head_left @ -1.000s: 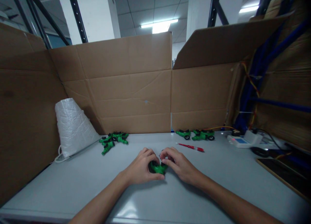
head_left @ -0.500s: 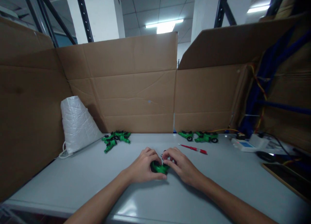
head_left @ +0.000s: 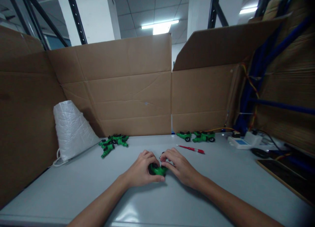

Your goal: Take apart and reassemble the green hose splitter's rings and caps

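A green toy vehicle [head_left: 159, 171] with black parts is held low over the middle of the grey table [head_left: 81, 184]. My left hand [head_left: 144, 169] is closed around its left side, thumb along the near edge and fingers over the back. Against its right end is my right hand [head_left: 178, 164], thumb and fingers pinched together. A small dark bit shows at those fingertips, too small to name. Beyond my right hand lies a red screwdriver [head_left: 190, 149], its thin tip pointing left.
Several green toy pieces [head_left: 107, 149] sit at the back left beside a white padded bag [head_left: 72, 132]. More green toy vehicles [head_left: 203, 136] with black wheels stand at the back right. Cardboard walls [head_left: 133, 99] surround the table. A white power strip [head_left: 242, 142] and a dark board [head_left: 283, 177] are on the right.
The whole view has turned slightly to the right, so everything appears shifted left. Both hands keep nearly the same grip on the toy vehicle.
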Demonstrator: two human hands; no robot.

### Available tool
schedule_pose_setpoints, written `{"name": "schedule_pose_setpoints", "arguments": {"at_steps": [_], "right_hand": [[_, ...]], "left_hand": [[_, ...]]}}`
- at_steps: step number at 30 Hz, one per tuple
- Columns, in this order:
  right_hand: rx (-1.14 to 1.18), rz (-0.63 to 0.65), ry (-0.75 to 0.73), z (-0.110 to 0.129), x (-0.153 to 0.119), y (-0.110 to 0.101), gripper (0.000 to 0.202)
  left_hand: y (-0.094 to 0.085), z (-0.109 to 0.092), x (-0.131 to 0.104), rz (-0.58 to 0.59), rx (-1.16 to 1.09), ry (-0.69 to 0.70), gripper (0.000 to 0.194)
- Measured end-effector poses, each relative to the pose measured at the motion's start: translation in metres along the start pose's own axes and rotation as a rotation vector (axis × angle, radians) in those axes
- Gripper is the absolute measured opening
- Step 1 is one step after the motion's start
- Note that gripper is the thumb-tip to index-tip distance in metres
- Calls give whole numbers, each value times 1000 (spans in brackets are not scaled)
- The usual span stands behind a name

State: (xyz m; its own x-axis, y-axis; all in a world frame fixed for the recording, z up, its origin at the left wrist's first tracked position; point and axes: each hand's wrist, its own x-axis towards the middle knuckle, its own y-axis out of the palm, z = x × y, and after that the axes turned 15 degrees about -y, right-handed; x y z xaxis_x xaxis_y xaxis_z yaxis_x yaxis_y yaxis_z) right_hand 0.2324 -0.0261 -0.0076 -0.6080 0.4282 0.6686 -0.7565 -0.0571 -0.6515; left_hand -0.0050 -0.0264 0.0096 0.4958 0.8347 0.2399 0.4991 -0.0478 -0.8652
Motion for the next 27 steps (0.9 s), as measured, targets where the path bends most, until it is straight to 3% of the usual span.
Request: {"name": "schedule_pose_setpoints", "arguments": {"at_steps": [17, 27], "right_hand": [[-16, 38, -17, -9, -5, -4, 17], [-136, -58, -2, -16, -6, -14, 17]], "left_hand": [[-2, -2, -1, 15, -16, -14, 50], [-4, -4, -2, 15, -3, -20, 49]]}}
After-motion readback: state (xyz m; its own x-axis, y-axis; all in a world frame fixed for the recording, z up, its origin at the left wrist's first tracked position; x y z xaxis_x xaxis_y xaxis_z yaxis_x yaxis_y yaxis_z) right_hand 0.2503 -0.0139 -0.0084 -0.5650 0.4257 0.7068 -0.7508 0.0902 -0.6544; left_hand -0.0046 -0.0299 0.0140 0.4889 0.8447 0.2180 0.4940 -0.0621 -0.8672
